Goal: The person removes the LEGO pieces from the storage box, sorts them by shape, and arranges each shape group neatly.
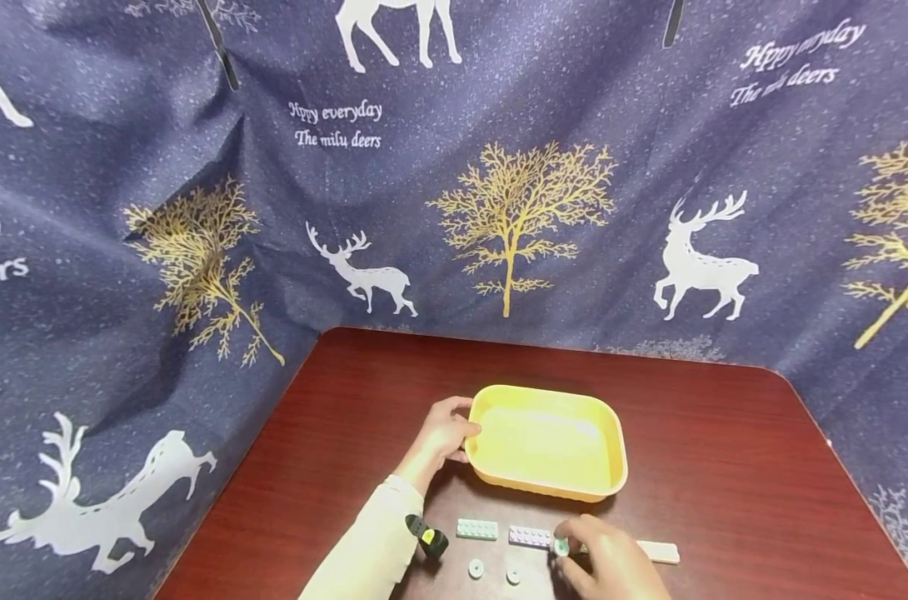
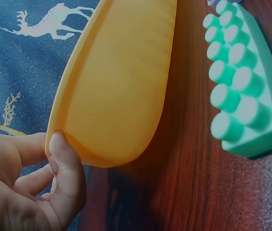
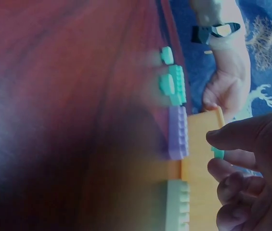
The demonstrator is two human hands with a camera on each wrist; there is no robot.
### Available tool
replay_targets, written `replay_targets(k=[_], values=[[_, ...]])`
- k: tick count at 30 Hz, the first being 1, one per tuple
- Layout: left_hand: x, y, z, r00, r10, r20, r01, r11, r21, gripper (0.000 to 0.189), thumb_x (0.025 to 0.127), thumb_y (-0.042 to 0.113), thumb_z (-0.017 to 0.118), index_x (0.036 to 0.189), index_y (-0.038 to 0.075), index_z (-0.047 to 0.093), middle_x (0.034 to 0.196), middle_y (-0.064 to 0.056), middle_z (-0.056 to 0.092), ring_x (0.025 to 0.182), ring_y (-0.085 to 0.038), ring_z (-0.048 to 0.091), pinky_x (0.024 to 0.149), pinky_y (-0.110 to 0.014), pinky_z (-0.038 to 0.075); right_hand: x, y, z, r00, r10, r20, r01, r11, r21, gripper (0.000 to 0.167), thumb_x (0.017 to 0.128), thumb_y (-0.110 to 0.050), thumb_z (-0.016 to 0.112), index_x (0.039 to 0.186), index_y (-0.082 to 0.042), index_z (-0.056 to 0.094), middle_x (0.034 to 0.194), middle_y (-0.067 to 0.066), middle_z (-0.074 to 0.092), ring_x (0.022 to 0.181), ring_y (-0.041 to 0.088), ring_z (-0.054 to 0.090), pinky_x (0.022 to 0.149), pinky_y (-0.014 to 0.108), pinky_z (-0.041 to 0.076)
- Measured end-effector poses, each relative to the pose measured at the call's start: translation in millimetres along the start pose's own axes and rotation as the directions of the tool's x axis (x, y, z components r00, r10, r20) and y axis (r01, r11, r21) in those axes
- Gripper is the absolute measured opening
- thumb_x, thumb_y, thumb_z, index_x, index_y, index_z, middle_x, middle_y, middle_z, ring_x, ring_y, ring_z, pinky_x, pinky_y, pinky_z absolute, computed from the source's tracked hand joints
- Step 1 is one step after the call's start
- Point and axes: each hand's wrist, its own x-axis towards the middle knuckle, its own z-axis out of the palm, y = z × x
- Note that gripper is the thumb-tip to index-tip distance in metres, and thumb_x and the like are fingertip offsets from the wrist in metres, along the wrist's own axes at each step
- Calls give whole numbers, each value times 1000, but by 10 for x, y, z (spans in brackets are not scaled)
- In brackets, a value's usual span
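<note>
My left hand [image 1: 446, 432] pinches the left rim of a shallow yellow plastic bin [image 1: 621, 462], thumb on the inner side in the left wrist view. The bin holds nothing visible. In front of it, my right hand [image 1: 607, 560] pinches a small round green toy piece [image 3: 217, 153] between thumb and fingers. Close to that hand is a purple studded building brick [image 1: 530, 537], with a mint green brick [image 1: 477, 529] to its left. A pale brick [image 1: 660, 552] lies partly hidden behind the right hand.
Two more small round pieces, one to the left [image 1: 476, 568] and one to the right [image 1: 513, 576], lie nearer the front. A dark strap [image 1: 427, 536] circles the left wrist. Patterned blue cloth [image 1: 454, 250] hangs behind the reddish-brown table [image 1: 724, 450].
</note>
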Motion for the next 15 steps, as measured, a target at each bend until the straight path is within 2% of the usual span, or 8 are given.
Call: replay_targets(k=[3,7,12,15], values=[[-4,-2,7,1000,0,-4,0,1000,2,54,85,-1,71,138,6,59,88,-13,68,58,-19,66,42,-26,56,-12,41,46,997,-21,71,19,999,36,20,83,-27,83,97,-25,69,86,-20,59,76,-6,52,62,24,51],[-7,1,13,1000,0,-4,0,1000,2,54,85,-2,71,138,6,59,88,-13,68,58,-20,67,43,-27,56,-27,68,93,989,-15,147,2,996,90,16,86,-28,80,94,-22,68,80,-21,55,70,-8,49,56,20,45],[-5,5,8,1000,2,-7,-2,1000,3,54,86,-1,71,138,6,59,88,-13,68,59,-20,67,43,-27,57,-35,46,146,979,34,203,-62,989,133,14,83,-28,79,88,-24,66,71,-20,48,62,-6,44,51,19,38],[-5,5,7,1000,-2,-9,2,1000,4,54,86,-1,71,138,6,59,88,-13,67,59,-19,66,43,-27,57,-39,36,175,973,35,229,-68,988,137,13,83,-26,79,86,-23,67,69,-19,46,60,-5,42,50,19,36]])
